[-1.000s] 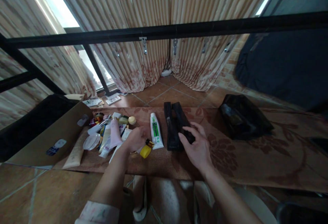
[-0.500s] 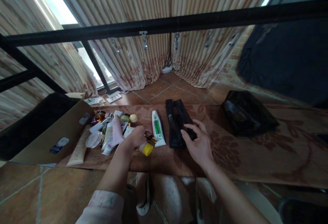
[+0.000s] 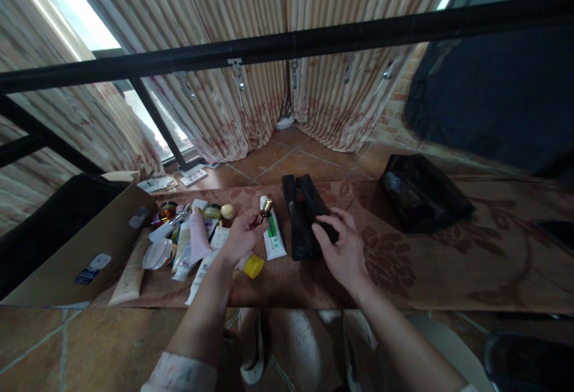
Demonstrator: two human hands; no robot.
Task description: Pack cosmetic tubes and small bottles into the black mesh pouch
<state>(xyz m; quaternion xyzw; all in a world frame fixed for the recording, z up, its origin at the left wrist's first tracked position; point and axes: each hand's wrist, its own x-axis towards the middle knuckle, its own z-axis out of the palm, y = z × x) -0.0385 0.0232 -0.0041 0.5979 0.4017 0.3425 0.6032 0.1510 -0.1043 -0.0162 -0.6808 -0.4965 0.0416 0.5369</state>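
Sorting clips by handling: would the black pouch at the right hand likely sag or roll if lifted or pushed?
The black pouch is probably soft and may sag, since its sides look like fabric and part along an opening. It seems unlikely to roll, being long and boxy on the brown cloth. Weight is uncertain: its interior is too dark.

Left hand (image 3: 242, 235) curled, fingertips (image 3: 260, 224) pinched at front. Left arm (image 3: 201, 311) behind grip, slanting in. Right hand (image 3: 345, 254) beside grip, thumb (image 3: 323, 241) and fingers (image 3: 345, 220) bent. Right arm (image 3: 397, 329) behind it, slanting in too.
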